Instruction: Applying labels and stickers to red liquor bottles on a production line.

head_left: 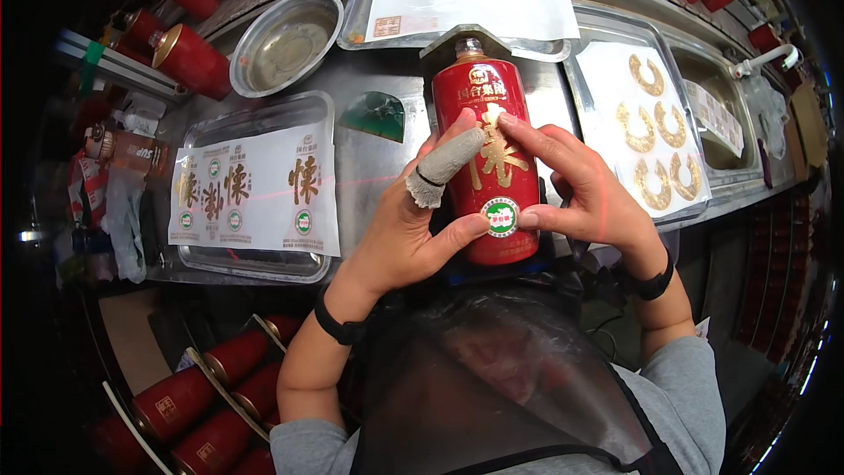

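A red bottle (514, 189) with a bare glass neck lies face up before me, its neck pointing away. Gold characters and a round green-and-white decal (501, 218) are on its front. My left hand (396, 229) grips the bottle's left side, its thumb tip at the decal's left edge. A grey cloth sleeve (448, 163) with a black band covers one of its fingers. On the other side my right hand (585, 185) holds the bottle, fingertips on the gold character and thumb at the decal's right edge. The bottle's neck rests by a notched dark support (432, 54).
At left, a metal tray (264, 266) bears a printed decal sheet (268, 158). Behind are a metal bowl (286, 48) and a tray with white paper (475, 4). A green scraper-like piece (374, 114) lies left. Gold C-shaped decals (651, 127) and a sink tap (769, 60) are right.
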